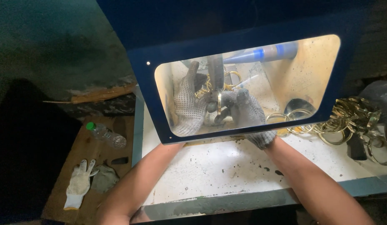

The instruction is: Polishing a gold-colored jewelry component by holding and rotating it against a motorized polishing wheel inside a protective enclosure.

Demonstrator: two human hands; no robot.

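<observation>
Brass ring (219,103), held edge-on behind the window at the centre of the view, stands with its long axis running 12 to 6 o'clock and its thin rim turned toward the camera.

Blue cabinet (243,41): largest item, filling the upper half; its clear window (301,71) is tilted, high at 2 o'clock and low at 8 o'clock, and lit from inside.

White worktop (226,166): chipped and speckled, running from below the window to 5 o'clock.

Wooden bench (83,154): at 8 o'clock, lower than the worktop.

Heap of brass rings (351,118): at 3 o'clock on the worktop, spilling from under the cabinet's edge outward.

Left hand (189,104): in a dotted knit glove, inside the window just at 9 o'clock of the ring; fingers curled around the ring's side, thumb raised toward 12 o'clock.

Right hand (245,110): in a grey knit glove, just at 3 o'clock of the ring; fingers closed on the ring's other side, cuff at the window's lower edge.

Blue nozzle (268,53): inside the cabinet at 1 o'clock of the hands, long axis sloping from 2 toward 8 o'clock, pale tip aimed toward the hands.

Dark upright bar (216,71): rising directly at 12 o'clock of the ring; whether it touches the ring cannot be told.

Spare white glove (79,183): flat on the bench, fingers pointing to 12 o'clock.

Plastic bottle (106,135): green cap, lying on its side on the bench.
</observation>
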